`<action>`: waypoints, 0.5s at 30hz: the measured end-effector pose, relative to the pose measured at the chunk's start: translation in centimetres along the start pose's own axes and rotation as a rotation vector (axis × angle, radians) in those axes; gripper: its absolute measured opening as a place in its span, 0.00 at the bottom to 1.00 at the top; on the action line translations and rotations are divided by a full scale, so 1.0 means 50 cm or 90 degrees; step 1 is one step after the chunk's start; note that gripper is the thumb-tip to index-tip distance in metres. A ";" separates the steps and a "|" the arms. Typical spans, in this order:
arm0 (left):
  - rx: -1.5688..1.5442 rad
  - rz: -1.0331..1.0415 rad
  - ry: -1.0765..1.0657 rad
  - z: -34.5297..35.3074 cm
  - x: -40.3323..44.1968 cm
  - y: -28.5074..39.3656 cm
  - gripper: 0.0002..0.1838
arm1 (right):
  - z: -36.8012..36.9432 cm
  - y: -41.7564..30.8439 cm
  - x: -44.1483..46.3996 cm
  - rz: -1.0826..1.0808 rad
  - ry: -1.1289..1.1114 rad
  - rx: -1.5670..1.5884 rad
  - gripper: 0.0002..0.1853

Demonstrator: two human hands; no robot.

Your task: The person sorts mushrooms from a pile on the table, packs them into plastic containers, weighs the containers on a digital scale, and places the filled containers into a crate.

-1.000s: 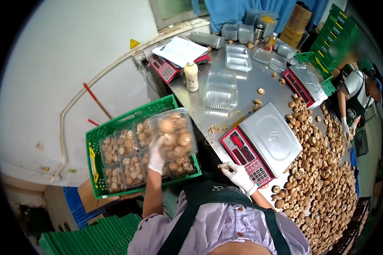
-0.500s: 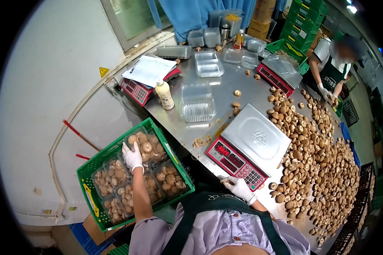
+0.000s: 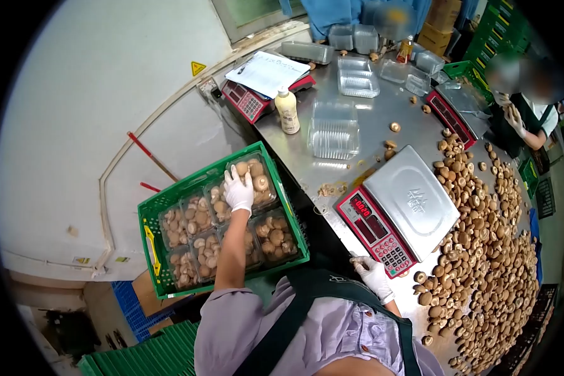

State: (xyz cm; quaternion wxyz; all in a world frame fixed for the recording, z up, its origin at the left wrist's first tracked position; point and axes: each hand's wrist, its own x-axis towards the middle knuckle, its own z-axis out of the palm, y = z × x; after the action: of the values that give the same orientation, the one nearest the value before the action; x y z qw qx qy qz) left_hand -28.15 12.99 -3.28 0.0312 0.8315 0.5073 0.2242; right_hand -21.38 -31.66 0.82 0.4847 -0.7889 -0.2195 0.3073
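Note:
My left hand (image 3: 239, 191), in a white glove, grips the left side of a clear plastic tray of mushrooms (image 3: 261, 183), with the fingers over its top. This tray sits at the far right corner of a green crate (image 3: 145, 210), among several similar trays such as the mushroom tray (image 3: 276, 239) nearer me. Also gloved, my right hand (image 3: 375, 277) rests by the table's front edge with its fingers curled in; what they hold, if anything, is too small to make out. Just beyond it stands a red digital scale (image 3: 413, 200) with a bare silver pan.
Loose mushrooms (image 3: 482, 263) cover the table's right side. Empty clear trays (image 3: 335, 135), a cream-coloured bottle (image 3: 287, 111) and a second scale (image 3: 247, 103) under papers stand further back. At upper right a co-worker's gloved hands (image 3: 514, 118) are raised near another scale (image 3: 451, 116).
My left hand and its tray have shifted right, toward the crate's far corner. My right hand stays near the scale. The co-worker's hands have come up from the mushrooms. My view has turned left.

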 end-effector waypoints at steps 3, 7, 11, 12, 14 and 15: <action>-0.047 -0.022 -0.027 0.001 0.006 0.005 0.33 | -0.009 0.027 -0.019 0.002 0.006 0.009 0.10; 0.019 -0.022 0.028 -0.006 0.011 0.026 0.32 | -0.042 0.042 -0.056 0.033 0.033 -0.017 0.10; -0.077 0.103 0.100 -0.017 -0.025 0.083 0.28 | -0.086 0.068 -0.109 0.102 0.054 -0.034 0.10; -0.134 0.102 0.094 -0.040 -0.052 0.129 0.27 | -0.104 0.050 -0.122 0.158 0.033 0.014 0.11; -0.230 0.184 0.093 -0.054 -0.121 0.218 0.25 | -0.130 0.097 -0.164 0.121 0.089 -0.041 0.12; -0.268 0.204 0.088 -0.061 -0.146 0.252 0.25 | -0.141 0.097 -0.176 0.138 0.098 -0.025 0.13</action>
State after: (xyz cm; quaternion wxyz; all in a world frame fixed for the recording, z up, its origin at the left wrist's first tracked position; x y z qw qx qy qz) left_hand -21.74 0.07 0.51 0.1323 0.8591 0.3125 0.3831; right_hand -22.52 -43.84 1.26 0.4486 -0.8385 -0.1014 0.2921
